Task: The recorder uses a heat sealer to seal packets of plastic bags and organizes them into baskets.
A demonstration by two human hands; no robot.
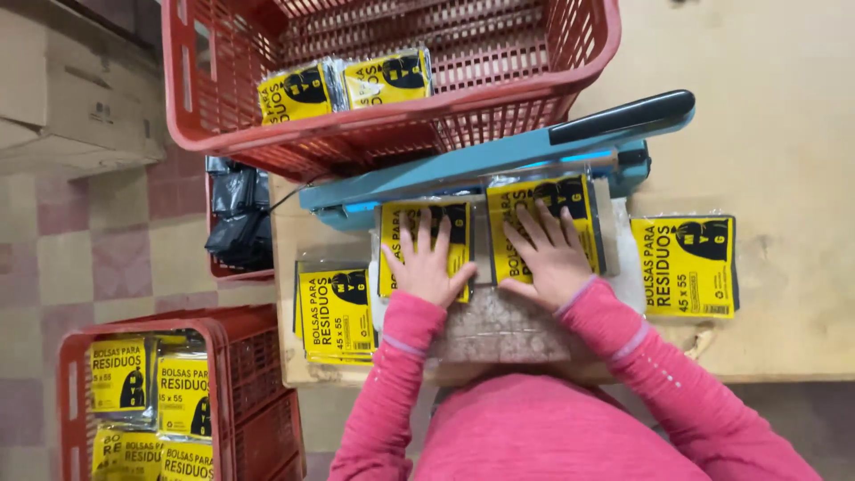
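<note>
2 yellow packets (424, 233) are pressed flat under the sealer bar (499, 153) by the left hand (426, 265) and right hand (550, 260), fingers spread open, with sealed ones already binned.

a pale wooden table (784, 107) stands on a checkered pink and cream tiled floor (80, 258).

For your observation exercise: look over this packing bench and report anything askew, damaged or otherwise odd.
Two things stand out. The table's front edge is chipped and ragged near the right sleeve. The two packs in the top crate lean tilted against its wall rather than lying flat. Both hands, left and right, press packs squarely under the sealer.
</note>
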